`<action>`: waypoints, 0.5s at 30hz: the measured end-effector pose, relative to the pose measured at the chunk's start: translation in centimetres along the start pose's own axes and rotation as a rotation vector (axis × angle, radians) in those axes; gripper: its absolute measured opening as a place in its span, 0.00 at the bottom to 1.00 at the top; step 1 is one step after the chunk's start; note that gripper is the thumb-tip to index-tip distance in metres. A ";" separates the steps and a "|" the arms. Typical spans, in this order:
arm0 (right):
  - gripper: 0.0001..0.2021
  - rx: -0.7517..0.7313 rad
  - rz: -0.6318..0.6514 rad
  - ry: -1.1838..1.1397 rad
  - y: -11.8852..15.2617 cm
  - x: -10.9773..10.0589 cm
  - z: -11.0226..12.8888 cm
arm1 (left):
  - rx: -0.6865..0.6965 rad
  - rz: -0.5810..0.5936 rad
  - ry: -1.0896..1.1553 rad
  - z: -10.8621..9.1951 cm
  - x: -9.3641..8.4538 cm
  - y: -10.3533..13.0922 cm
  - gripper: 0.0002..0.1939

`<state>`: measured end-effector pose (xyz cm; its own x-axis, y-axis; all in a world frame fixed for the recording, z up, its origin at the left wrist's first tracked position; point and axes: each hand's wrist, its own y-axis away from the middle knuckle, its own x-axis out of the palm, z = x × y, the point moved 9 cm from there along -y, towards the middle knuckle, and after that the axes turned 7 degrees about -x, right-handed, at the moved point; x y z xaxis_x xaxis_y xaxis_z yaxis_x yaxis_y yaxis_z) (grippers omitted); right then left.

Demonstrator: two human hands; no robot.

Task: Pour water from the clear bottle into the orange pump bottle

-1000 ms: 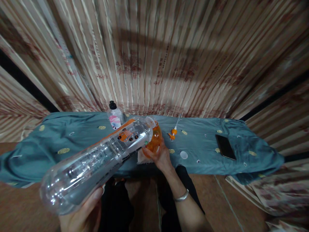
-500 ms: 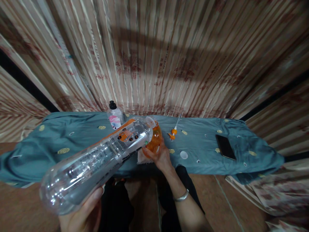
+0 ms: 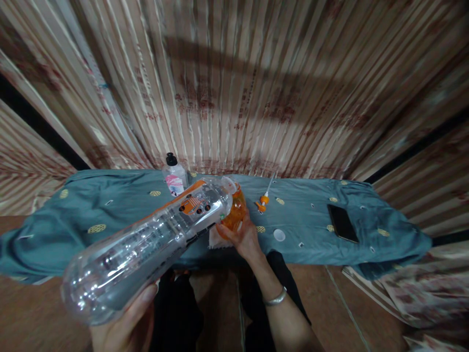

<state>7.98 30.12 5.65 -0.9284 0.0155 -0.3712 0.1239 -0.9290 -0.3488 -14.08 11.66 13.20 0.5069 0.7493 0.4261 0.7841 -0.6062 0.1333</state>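
Note:
My left hand (image 3: 126,320) is closed around the lower part of a large clear plastic bottle (image 3: 146,249) with an orange and grey label. The bottle is tilted, its uncapped neck pointing up and right, over the mouth of an orange see-through bottle (image 3: 236,212). My right hand (image 3: 244,237) grips that orange bottle from its right side. Part of a pale cloth (image 3: 218,239) shows below the orange bottle. Right of it lies an orange pump top (image 3: 263,201) with a white tube, and a round white cap (image 3: 279,235) lies nearer me.
A clear bottle with a black cap (image 3: 175,177) stands at the back, left of the middle. A black phone (image 3: 342,223) lies on the right of the blue-green cloth (image 3: 304,220) covering the narrow table. A pleated, patterned curtain (image 3: 227,88) hangs right behind it.
Almost nothing differs. The large clear bottle has shifted very slightly at its base; both hands keep their holds and the other things lie where they were.

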 end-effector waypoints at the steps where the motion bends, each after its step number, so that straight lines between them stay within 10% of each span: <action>1: 0.40 0.005 -0.001 0.008 0.0 0.0 -0.1 | 0.001 0.004 0.005 0.0 0.0 0.0 0.39; 15: 0.39 -0.008 -0.003 0.018 0.1 -0.1 0.0 | -0.009 0.011 0.016 0.3 -0.4 -0.3 0.39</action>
<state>8.09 30.00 5.61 -0.9223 0.0246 -0.3856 0.1244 -0.9260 -0.3565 -14.38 11.62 12.73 0.5097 0.7384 0.4416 0.7751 -0.6168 0.1368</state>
